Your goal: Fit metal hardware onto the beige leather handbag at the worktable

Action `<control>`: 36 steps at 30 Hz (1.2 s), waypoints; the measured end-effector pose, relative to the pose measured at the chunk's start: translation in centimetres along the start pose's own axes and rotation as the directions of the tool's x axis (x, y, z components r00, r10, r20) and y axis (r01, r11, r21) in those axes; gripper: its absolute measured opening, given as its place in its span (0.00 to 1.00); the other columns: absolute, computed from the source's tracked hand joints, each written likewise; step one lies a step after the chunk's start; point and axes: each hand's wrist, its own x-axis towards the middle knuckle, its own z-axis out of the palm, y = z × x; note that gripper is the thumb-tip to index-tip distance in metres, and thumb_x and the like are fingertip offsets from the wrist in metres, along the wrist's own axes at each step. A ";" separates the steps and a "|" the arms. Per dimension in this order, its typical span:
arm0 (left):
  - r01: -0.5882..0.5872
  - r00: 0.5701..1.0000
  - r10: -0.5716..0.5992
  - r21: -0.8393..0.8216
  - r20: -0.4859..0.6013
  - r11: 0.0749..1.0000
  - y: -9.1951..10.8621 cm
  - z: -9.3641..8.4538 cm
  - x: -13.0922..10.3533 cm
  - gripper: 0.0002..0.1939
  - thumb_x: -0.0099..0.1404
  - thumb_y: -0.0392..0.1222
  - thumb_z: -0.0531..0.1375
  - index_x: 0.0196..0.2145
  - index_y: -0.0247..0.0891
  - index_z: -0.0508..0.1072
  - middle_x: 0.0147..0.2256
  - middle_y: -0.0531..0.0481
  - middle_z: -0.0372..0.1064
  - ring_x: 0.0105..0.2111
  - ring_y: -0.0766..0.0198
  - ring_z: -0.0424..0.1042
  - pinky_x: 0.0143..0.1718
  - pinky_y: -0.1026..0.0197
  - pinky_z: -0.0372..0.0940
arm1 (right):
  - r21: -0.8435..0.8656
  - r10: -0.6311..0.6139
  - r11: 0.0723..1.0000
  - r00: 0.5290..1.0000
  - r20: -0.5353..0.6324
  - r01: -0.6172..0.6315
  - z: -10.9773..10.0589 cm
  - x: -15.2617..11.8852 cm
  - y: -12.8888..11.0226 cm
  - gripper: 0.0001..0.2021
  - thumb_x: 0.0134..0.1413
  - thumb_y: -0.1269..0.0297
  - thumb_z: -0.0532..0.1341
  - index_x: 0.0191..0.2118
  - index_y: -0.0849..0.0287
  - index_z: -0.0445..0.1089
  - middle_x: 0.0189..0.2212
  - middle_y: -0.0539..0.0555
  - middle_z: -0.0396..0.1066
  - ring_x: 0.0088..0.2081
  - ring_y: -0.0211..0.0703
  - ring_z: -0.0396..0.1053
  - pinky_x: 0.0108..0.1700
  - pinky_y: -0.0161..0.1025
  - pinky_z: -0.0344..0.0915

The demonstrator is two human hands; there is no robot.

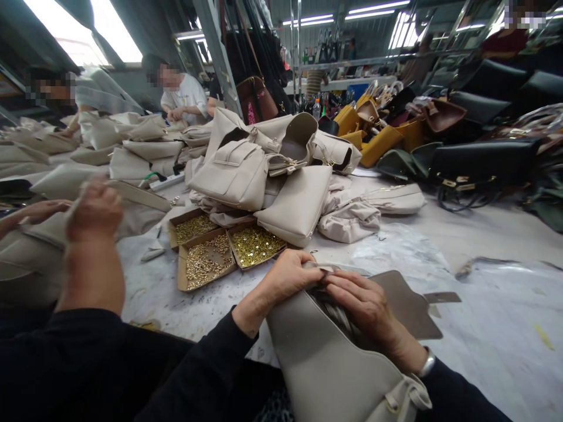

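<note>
A light grey-beige bag (325, 357) lies tilted at the table's near edge, its flap (402, 302) spread out to the right. At its upper rim, my left hand (288, 275) pinches the edge with thumb and fingers. My right hand (363, 302) is bent over the opening, its fingertips pressed against the same rim close to my left fingertips. A small dark spot shows between the fingertips; what it is cannot be made out. A knotted strap (407, 398) hangs at the bag's lower end.
Beyond the bag stand cardboard trays of small metal parts (206, 264) and a pile of beige bags (237, 173). A co-worker's blurred hand (97, 205) is raised at the left. Black bags (479, 161) and mustard bags (382, 143) lie at the back right.
</note>
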 end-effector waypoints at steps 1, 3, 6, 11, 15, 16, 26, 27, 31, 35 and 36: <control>0.010 1.000 -0.010 -0.006 0.002 1.000 0.0 0.0 -0.1 0.12 0.53 0.46 0.64 0.24 0.32 0.77 0.21 0.55 0.63 0.24 0.68 0.59 0.25 0.65 0.51 | 0.009 0.003 1.000 1.000 0.014 -0.003 -0.1 0.0 0.0 0.10 0.68 0.75 0.59 0.50 0.61 0.74 0.48 0.58 0.80 0.53 0.50 0.75 0.57 0.47 0.72; 0.025 1.000 -0.026 -0.024 -0.004 0.999 0.0 0.0 -0.1 0.13 0.52 0.47 0.64 0.22 0.32 0.76 0.20 0.55 0.63 0.24 0.68 0.58 0.25 0.65 0.52 | 0.025 -0.015 1.000 1.000 0.022 0.014 -0.1 0.1 -0.1 0.09 0.68 0.75 0.59 0.49 0.60 0.74 0.49 0.58 0.80 0.52 0.50 0.75 0.55 0.47 0.73; 0.048 0.999 -0.049 -0.053 -0.009 0.997 0.0 0.0 -0.1 0.15 0.51 0.50 0.64 0.21 0.33 0.75 0.20 0.54 0.63 0.24 0.67 0.59 0.26 0.64 0.52 | 0.079 0.034 0.996 0.998 -0.047 -0.030 0.1 0.3 -0.3 0.09 0.66 0.75 0.62 0.49 0.59 0.75 0.50 0.59 0.78 0.51 0.49 0.75 0.52 0.45 0.73; 0.110 0.994 -0.108 -0.113 0.027 0.987 -0.1 0.0 0.0 0.15 0.51 0.49 0.65 0.25 0.33 0.77 0.21 0.54 0.65 0.24 0.67 0.60 0.26 0.64 0.53 | 0.200 0.173 0.966 0.985 -0.020 -0.166 -0.3 1.2 -0.5 0.06 0.64 0.72 0.64 0.45 0.56 0.75 0.45 0.57 0.76 0.45 0.47 0.74 0.49 0.44 0.72; 0.094 0.996 -0.094 -0.076 0.004 0.993 0.2 0.0 -0.2 0.13 0.51 0.47 0.66 0.27 0.33 0.76 0.23 0.54 0.66 0.25 0.67 0.61 0.28 0.64 0.55 | 0.253 0.338 0.908 0.941 0.028 -0.334 -1.1 2.2 -1.0 0.02 0.66 0.69 0.63 0.41 0.56 0.74 0.39 0.55 0.75 0.40 0.45 0.73 0.43 0.41 0.69; 0.082 0.996 -0.084 -0.051 -0.020 0.995 0.3 0.1 -0.3 0.13 0.51 0.48 0.66 0.26 0.33 0.76 0.23 0.54 0.66 0.26 0.66 0.62 0.28 0.64 0.55 | 0.209 0.379 0.902 0.925 0.042 -0.379 -1.1 2.4 -1.2 0.02 0.67 0.67 0.63 0.40 0.57 0.73 0.36 0.54 0.75 0.39 0.45 0.73 0.42 0.41 0.68; -0.009 0.996 0.032 0.244 -0.089 0.970 0.7 0.4 -0.3 0.21 0.63 0.53 0.59 0.23 0.34 0.77 0.23 0.50 0.70 0.27 0.63 0.64 0.30 0.63 0.56 | 0.001 0.587 0.809 0.806 0.073 -0.588 -0.7 3.4 -2.1 0.03 0.62 0.69 0.67 0.38 0.59 0.72 0.34 0.53 0.75 0.36 0.47 0.74 0.38 0.40 0.63; -0.022 0.994 0.050 0.275 -0.094 0.961 0.8 0.6 -0.3 0.22 0.65 0.53 0.58 0.22 0.34 0.77 0.22 0.51 0.69 0.26 0.64 0.64 0.30 0.63 0.55 | -0.007 0.591 0.806 0.803 0.071 -0.592 -0.8 3.3 -2.0 0.03 0.62 0.69 0.67 0.38 0.59 0.72 0.34 0.53 0.75 0.35 0.47 0.74 0.38 0.40 0.63; -0.058 0.992 0.093 0.351 -0.086 0.935 1.2 1.4 -0.2 0.22 0.67 0.52 0.57 0.23 0.34 0.78 0.23 0.51 0.72 0.27 0.64 0.66 0.31 0.63 0.56 | 0.027 0.608 0.792 0.792 0.049 -0.610 -0.6 2.7 -1.4 0.02 0.64 0.67 0.66 0.38 0.58 0.74 0.34 0.54 0.77 0.36 0.47 0.75 0.38 0.40 0.65; -0.049 0.990 0.095 0.373 -0.106 0.927 1.0 2.0 -0.1 0.22 0.67 0.52 0.58 0.25 0.34 0.80 0.24 0.50 0.75 0.27 0.62 0.68 0.32 0.63 0.57 | 0.020 0.612 0.790 0.789 0.047 -0.613 -0.2 2.1 -1.1 0.04 0.66 0.68 0.62 0.38 0.58 0.73 0.34 0.54 0.77 0.36 0.46 0.76 0.38 0.40 0.65; -0.045 0.990 0.092 0.370 -0.110 0.928 0.9 2.1 0.0 0.21 0.67 0.52 0.58 0.25 0.34 0.80 0.24 0.50 0.74 0.27 0.62 0.68 0.32 0.63 0.57 | -0.001 0.612 0.790 0.790 0.046 -0.613 -0.1 2.0 -1.1 0.04 0.66 0.69 0.62 0.38 0.58 0.73 0.33 0.54 0.77 0.36 0.46 0.76 0.37 0.40 0.65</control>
